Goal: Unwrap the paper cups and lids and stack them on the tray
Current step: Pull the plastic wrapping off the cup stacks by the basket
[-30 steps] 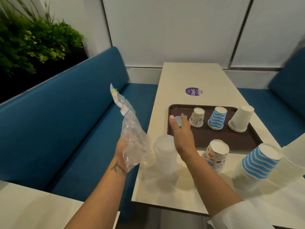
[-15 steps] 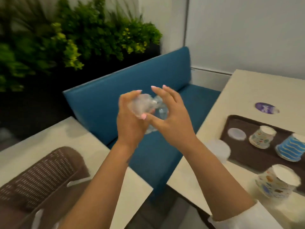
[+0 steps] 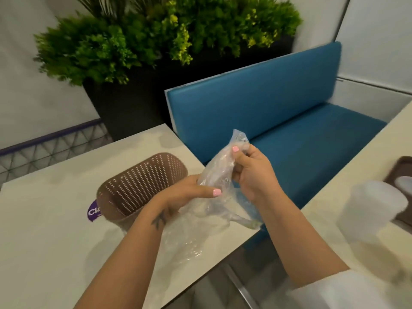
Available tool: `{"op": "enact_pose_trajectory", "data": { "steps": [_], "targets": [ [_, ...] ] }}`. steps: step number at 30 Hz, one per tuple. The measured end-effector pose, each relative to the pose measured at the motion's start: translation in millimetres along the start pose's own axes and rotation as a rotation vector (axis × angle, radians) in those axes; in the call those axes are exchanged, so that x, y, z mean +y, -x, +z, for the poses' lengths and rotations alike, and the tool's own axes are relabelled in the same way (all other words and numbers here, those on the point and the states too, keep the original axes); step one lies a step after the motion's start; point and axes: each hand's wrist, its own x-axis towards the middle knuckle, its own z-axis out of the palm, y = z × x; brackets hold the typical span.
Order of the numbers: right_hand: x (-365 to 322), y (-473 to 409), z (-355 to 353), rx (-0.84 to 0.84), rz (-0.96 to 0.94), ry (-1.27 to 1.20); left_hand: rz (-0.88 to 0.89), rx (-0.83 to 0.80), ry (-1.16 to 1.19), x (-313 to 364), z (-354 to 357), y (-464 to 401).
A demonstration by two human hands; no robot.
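The view has swung left since half a sec ago: the basket (image 3: 142,186) is now in the middle, lying on its side on the left table (image 3: 44,230), and most cups have gone out of view. Both hands hold the wrap (image 3: 218,175), now pulled out longer vs. balled up. Left hand (image 3: 189,195) grips its low end, thumb on top. Right hand (image 3: 252,172) pinches the top w/ thumb and curled fingers. More wrap (image 3: 185,239) lies on the table under them. At right, the tray (image 3: 399,166) is cut off and the lid stack (image 3: 372,206) is blurry.
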Motion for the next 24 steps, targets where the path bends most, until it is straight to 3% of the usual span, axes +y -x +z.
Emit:
{"op": "enact_pose_trajectory", "data": {
  "steps": [6, 8, 10, 14, 17, 19, 20, 24],
  "targets": [
    [58, 3, 7, 0.223, 0.087, 0.104, -0.182, -0.03, 0.123, -46, -19, 45],
    [76, 6, 5, 0.311, 0.133, 0.204, -0.228, 0.043, 0.067, -66, -23, 61],
    [96, 11, 4, 0.315, 0.198, 0.281, -0.233, 0.187, -0.212, -79, -28, 74],
    [138, 20, 15, 0.269, 0.336, 0.261, -0.219, 0.519, -1.053, -99, -26, 98],
    [165, 23, 25, 0.29, 0.378, 0.242, 0.005, 0.685, -1.376, -133, -12, 108],
    [182, 22, 30, 0.295, 0.392, 0.248, 0.175, 0.636, -1.492, -167, -10, 108],
    [191, 21, 30, 0.306, 0.399, 0.259, 0.18, 0.55, -1.537, -185, -9, 106],
    [212, 17, 34, 0.458, 0.373, 0.372, -0.115, 0.247, -1.502, -236, -14, 102]
  ]
}}
